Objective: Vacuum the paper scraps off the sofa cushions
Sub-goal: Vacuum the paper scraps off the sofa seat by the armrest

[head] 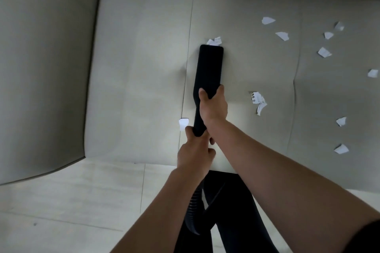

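Centre of the frame: black vacuum nozzle point(209, 72) pressed flat on the pale sofa cushion point(139, 68), its far end touching a small cluster of paper scraps point(214, 40) beside the cushion seam. Right hand point(213, 107) wrapped tight around the nozzle's mid-length, left hand point(194, 153) clenched around its lower end, ribbed black hose point(192, 209) trailing down below. More white scraps scattered across the right of the frame, one lone scrap point(183, 123) just left of the nozzle's lower end.

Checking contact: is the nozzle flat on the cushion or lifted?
Flat: the nozzle lies along the cushion, which dents beside it, its tip at two scraps.
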